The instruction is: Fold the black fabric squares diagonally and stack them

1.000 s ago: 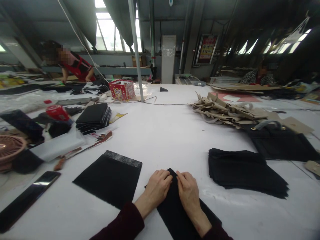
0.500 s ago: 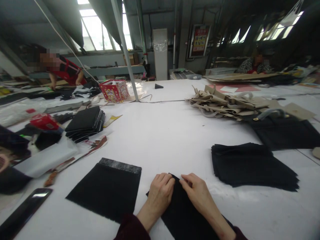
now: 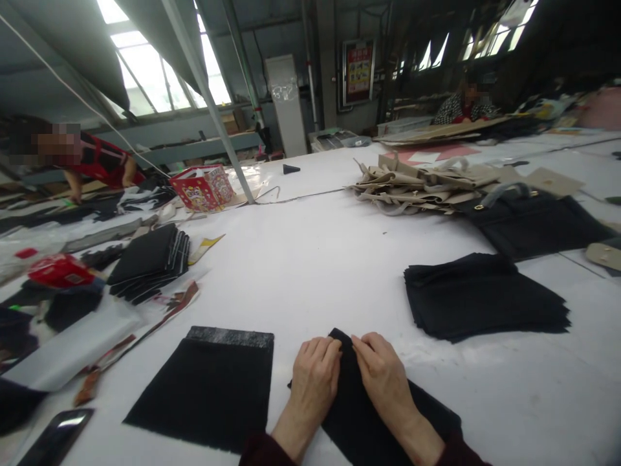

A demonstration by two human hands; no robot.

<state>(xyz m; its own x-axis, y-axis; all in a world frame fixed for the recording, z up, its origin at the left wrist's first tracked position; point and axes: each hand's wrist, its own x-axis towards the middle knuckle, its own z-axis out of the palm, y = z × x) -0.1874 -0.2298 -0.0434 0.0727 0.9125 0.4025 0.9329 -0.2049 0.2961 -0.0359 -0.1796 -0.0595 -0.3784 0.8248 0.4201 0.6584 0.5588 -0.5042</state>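
A piece of black fabric (image 3: 371, 417) lies on the white table in front of me, its narrow upper end rising between my hands. My left hand (image 3: 315, 382) grips its left side, and my right hand (image 3: 383, 375) grips its right side. Just left of my left hand lies a black fabric panel (image 3: 206, 395) with a grey strip along its far edge. To the right of my right hand sits a loose stack of black fabric (image 3: 480, 298).
The white table (image 3: 310, 259) also holds stacked black pieces (image 3: 148, 262), beige strapped pieces (image 3: 417, 184), a black bag (image 3: 531, 223), a dark phone (image 3: 55, 437) and a red printed box (image 3: 202, 188). A co-worker (image 3: 99, 158) leans at the left; another person (image 3: 466, 103) sits far right.
The view has swung and tilted, shifting the table's contents left and round in the picture. Both hands stay on the black fabric, and the right hand has turned slightly along its edge.
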